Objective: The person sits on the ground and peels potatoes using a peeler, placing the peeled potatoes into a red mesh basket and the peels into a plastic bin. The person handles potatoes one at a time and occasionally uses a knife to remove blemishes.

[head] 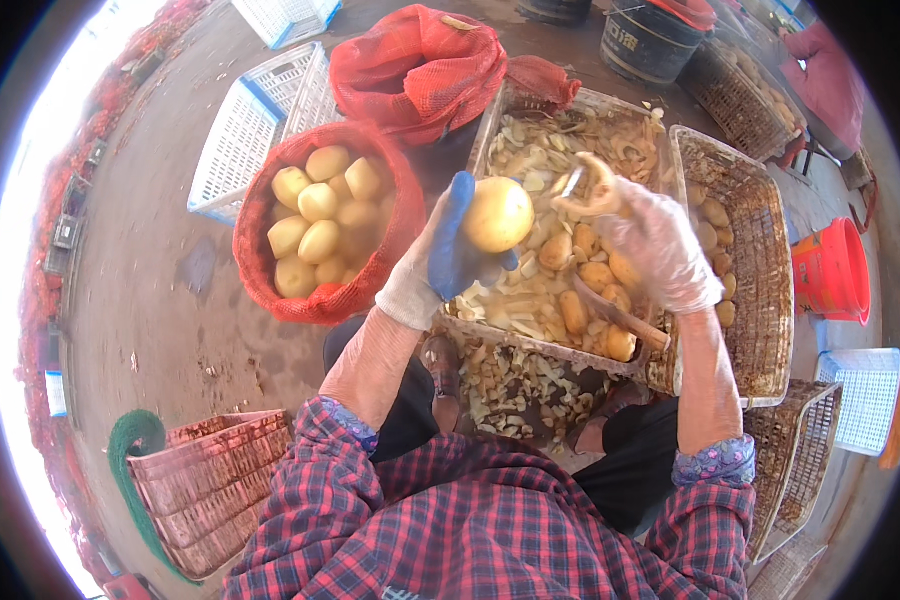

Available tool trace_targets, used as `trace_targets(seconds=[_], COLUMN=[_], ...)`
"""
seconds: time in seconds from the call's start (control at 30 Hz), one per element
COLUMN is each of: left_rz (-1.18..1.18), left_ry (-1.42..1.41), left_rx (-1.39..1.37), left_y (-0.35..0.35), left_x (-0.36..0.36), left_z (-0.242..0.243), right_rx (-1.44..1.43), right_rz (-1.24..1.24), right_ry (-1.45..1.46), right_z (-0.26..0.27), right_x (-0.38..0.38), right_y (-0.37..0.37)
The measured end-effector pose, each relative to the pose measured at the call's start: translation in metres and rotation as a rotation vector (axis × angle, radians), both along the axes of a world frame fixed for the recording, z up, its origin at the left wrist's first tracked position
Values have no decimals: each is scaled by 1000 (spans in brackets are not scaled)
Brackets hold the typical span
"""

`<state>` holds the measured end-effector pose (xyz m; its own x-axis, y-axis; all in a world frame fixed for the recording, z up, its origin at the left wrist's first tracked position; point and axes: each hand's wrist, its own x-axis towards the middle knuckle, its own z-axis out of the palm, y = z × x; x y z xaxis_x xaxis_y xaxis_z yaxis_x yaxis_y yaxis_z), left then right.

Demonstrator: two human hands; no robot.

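Observation:
My left hand [461,240], in a blue-coated work glove, grips a pale yellow potato [499,215], whose visible side looks mostly peeled. To its right my right hand [656,240], in a whitish glove with a clear plastic cover, holds a peeler [571,182]; its handle is largely hidden. A curl of brown peel [600,184] hangs at the peeler, apart from the potato. Below both hands is a plastic crate [521,346] of peelings [529,161] and several unpeeled potatoes [572,311]. A wooden stick [621,311] lies across its near right corner.
At left, a red mesh sack [251,259] holds peeled potatoes [319,202]. Behind it are another red mesh sack [420,71] and a white crate [244,142]. A brown-stained crate [750,285] with potatoes stands right, near a red bucket [832,270]. Peelings [525,390] litter the floor between my feet.

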<state>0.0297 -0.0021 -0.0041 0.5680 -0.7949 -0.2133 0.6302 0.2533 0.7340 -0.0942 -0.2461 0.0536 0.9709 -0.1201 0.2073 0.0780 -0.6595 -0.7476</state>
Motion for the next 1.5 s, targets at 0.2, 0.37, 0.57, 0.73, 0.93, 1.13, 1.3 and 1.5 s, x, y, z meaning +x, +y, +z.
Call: trace_targets(seconds=[0.2,0.37,0.57,0.73,0.93,1.13,1.3,1.5], left_rz=[116,-59,-27,-188,-209,-95,-91,-91], left_ry=[51,111,-59,-472,-249,-128,-299,-75], left_rx=[42,-164,-58,43,-21,-155,-37,-188], left_y=[-13,13,15,9,17,17,4,17], left_x=[-6,9,2,-5,-10,13,7,11], left_z=[3,-9,0,1,2,-3,-11,-8], right_rx=[-441,-569,55,161,9,168,183,-422], right_rz=[179,16,36,311,296,24,169,89], right_ry=[-152,-130,133,59,72,255,27,206], right_z=[4,-15,3,9,2,1,16,8], right_x=[-1,-8,-15,-8,-5,-14,-1,-2], right_y=[37,-2,-8,14,-13,-31,17,-12])
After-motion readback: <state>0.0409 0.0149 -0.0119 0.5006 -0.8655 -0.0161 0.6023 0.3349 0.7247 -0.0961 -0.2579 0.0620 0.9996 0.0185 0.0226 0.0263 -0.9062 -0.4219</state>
